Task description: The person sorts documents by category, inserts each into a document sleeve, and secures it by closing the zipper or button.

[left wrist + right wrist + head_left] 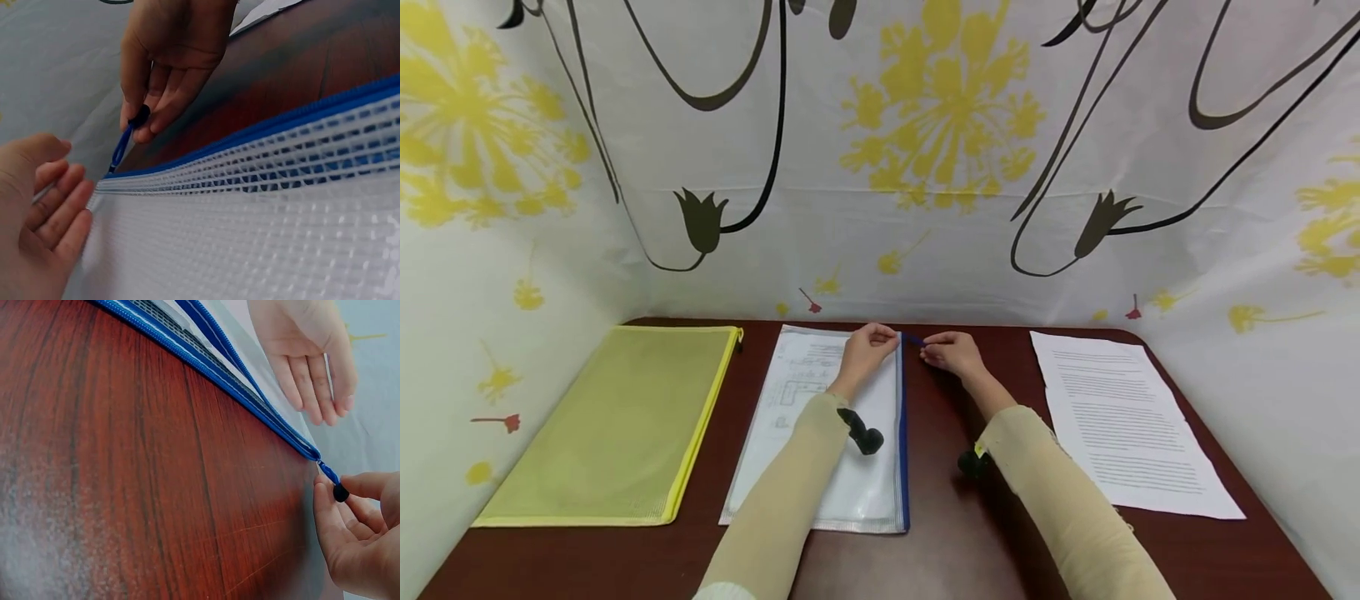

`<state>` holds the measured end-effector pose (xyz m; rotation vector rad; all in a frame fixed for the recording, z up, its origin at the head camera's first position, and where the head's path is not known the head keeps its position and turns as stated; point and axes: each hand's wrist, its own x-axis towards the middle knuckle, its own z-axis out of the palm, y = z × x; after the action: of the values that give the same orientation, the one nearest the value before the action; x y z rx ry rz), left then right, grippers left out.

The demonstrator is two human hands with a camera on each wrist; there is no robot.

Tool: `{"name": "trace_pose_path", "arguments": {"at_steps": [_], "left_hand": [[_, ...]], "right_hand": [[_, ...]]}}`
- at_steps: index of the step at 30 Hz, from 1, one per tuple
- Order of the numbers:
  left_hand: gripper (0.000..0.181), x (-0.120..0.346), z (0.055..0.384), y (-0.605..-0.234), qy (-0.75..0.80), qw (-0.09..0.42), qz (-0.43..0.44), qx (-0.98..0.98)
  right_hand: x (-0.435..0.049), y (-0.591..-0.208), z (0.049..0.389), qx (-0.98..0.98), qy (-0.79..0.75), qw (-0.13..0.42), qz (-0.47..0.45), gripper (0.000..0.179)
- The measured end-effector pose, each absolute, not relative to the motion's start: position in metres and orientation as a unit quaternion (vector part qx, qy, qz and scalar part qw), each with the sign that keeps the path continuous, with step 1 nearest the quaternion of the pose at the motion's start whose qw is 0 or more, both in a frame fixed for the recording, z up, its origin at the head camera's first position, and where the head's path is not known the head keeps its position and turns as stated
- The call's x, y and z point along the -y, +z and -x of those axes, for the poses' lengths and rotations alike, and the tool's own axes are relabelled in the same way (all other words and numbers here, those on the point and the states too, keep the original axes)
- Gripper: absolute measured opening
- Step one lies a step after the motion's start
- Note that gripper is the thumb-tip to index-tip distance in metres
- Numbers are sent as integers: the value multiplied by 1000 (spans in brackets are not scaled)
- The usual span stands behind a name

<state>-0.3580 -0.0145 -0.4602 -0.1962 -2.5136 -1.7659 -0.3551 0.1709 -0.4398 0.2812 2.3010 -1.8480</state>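
A clear mesh zip pouch (842, 508) with a blue zipper (231, 394) lies mid-table, with printed paper (805, 371) showing through it. In the right wrist view, the zipper's two blue edges stand apart along part of their length. My right hand (953, 352) pinches the black bead (340, 492) at the end of the blue pull cord (120, 149), just off the pouch's far right corner. By that same corner is my left hand (867, 354), fingers relaxed and holding nothing; whether its fingertips touch the pouch edge I cannot tell.
On the left lies a yellow zip pouch (602, 425). A sheet of printed text (1127, 417) lies on the right. The dark red-brown table (955, 533) meets a white patterned cloth (850, 208) behind and at both sides.
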Motion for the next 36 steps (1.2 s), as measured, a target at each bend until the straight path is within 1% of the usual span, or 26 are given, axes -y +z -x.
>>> {"name": "trace_pose_path", "arguments": {"at_steps": [8,19,26,36], "left_hand": [[15,9,365,-478,-583,76,62,806],[33,2,365,-491,-455,122,73,879],[35,5,366,-486,-440,109,81,888],[35,5,363,-482,-439,84,81,891]], "right_hand": [[-172,-444,354,-785,-607,80,-91,26],[-174,-447,354,-795,-597,69,-80,25],[-174,-449,355,-805,-584,60,-80,23],[-171,-449,348,-827,-554,65,-67,21]]}}
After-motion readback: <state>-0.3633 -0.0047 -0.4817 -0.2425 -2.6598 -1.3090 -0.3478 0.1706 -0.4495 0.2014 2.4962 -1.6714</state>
